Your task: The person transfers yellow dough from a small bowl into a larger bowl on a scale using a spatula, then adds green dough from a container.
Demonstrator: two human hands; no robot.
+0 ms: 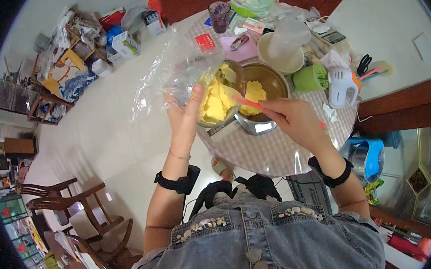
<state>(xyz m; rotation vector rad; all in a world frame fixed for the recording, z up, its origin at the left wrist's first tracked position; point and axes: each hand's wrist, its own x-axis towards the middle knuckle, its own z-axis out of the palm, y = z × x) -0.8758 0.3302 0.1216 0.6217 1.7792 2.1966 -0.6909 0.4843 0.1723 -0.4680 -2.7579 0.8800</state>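
My left hand grips a clear plastic bag and the near edge of a bowl, thumb on top. Yellow dough-like mass fills that bowl's opening. In my right hand is a spatula with a red handle, its pale blade against the yellow mass. Just right of the left bowl stands a metal bowl, with a yellow lump inside. Beneath the metal bowl is a kitchen scale with a lit display.
The round table has a checked cloth. Around the bowls are a white bowl, a green cup, a hand mixer, a dark glass, a green basin and black scissors.
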